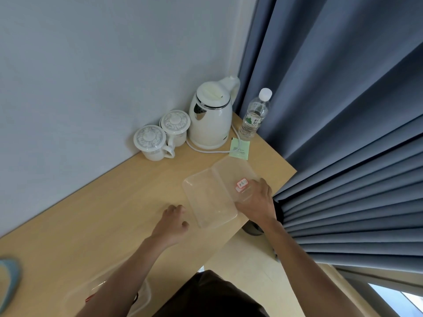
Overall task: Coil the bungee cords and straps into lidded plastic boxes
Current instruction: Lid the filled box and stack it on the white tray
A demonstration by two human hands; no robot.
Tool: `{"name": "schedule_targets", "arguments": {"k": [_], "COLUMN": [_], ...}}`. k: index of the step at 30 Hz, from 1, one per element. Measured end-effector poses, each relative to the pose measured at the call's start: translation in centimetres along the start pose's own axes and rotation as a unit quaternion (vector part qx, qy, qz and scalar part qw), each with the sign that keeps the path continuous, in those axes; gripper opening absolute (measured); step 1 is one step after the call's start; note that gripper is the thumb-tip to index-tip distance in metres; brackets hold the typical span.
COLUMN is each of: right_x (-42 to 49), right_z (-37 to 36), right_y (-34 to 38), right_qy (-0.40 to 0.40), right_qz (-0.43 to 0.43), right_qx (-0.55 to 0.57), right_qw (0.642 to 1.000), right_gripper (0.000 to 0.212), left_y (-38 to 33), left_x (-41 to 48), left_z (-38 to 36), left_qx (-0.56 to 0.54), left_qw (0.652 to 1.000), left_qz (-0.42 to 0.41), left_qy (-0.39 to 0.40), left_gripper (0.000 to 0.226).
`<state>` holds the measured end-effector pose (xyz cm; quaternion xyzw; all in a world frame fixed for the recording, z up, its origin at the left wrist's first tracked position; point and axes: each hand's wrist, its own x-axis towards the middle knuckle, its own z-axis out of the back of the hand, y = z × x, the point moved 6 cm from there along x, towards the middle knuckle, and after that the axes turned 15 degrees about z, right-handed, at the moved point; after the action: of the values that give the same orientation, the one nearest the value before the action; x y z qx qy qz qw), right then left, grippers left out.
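Two clear plastic pieces lie side by side near the desk's right edge: an empty clear box (209, 202) and, against its right side, a clear piece with red labels (231, 172). My right hand (257, 202) grips the labelled piece from the right, with fingers on top by the labels and thumb along its near edge. Just left of the empty box, my left hand (174, 217) rests on the desk with fingers loosely curled, holding nothing. A second clear box (107, 284) sits under my left forearm, and bits of red and black cord show inside it.
At the back of the wooden desk (103, 213) stand two lidded cups (151, 143), a white kettle (210, 117) with its cable, a water bottle (254, 115) and a green paper slip (239, 148). Blue curtains (343, 133) hang along the right. A blue object (9, 280) lies at the far left.
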<state>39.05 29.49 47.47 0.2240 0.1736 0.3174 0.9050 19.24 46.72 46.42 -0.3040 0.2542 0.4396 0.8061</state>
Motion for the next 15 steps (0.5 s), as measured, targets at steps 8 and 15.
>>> {"name": "schedule_targets", "arguments": {"k": [8, 15], "right_x": [-0.3, 0.2], "right_z": [-1.6, -2.7], "right_y": [0.5, 0.5], "right_qy": [0.036, 0.099], "right_qz": [0.009, -0.011], "right_qx": [-0.052, -0.087], "right_qw": [0.998, 0.991], "right_gripper": [0.09, 0.095], "left_y": [0.2, -0.1], "left_x": [-0.3, -0.8], "left_z": [0.0, 0.3], "left_qx": [-0.018, -0.045], "left_qw": [1.0, 0.999], "left_qz": [0.007, 0.017], "left_qy": [0.006, 0.012], "left_gripper": [0.038, 0.037]}}
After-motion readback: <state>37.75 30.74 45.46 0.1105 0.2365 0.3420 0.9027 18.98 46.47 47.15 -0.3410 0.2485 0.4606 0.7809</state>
